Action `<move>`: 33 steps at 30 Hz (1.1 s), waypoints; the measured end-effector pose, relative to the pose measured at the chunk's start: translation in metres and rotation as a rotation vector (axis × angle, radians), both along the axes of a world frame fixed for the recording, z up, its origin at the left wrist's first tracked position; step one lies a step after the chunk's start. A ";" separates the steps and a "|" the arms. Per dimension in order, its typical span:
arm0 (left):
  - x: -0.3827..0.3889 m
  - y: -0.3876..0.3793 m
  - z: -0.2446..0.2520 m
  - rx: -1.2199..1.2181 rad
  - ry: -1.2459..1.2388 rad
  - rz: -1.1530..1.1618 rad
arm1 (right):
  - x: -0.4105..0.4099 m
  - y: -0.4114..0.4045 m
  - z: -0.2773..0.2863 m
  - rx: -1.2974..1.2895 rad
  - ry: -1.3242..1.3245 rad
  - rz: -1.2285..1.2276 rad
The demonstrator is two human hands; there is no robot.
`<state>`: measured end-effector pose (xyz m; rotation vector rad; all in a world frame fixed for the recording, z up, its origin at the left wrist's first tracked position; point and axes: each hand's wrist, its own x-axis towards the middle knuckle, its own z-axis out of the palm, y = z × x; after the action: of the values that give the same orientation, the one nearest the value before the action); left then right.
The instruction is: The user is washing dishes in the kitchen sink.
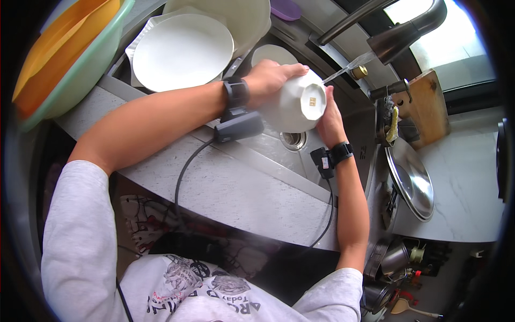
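Both my hands hold a white faceted bowl (287,106) over the sink (318,157), tipped so its base with a small gold mark faces me. My left hand (267,80) grips it from the upper left, the thumb along its rim side. On the right, my right hand (332,120) supports its other side, fingers partly hidden behind it. A stream of water (348,66) runs from the dark faucet (396,40) and reaches the bowl near its upper right. Behind the bowl, another white round dish (273,55) is partly covered by my left hand.
A white oval plate (183,52) lies at the sink's left, beside a large pale basin (249,24). Nested orange and green basins (92,60) stand far left. To the right are a scrubber holder (384,129), a wooden cutting board (432,108) and a steel lid (412,181). Cables (177,177) hang from wrist devices.
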<state>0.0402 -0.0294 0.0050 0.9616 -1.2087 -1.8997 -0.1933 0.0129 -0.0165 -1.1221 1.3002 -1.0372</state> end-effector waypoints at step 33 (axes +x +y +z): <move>-0.011 -0.007 -0.017 -0.224 -0.321 0.248 | -0.096 -0.197 0.086 0.141 2.161 0.167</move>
<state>0.0296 -0.0365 -0.0123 1.2596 -1.3775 -1.4204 -0.2893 -0.1838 0.0698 -2.1612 2.5551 0.9920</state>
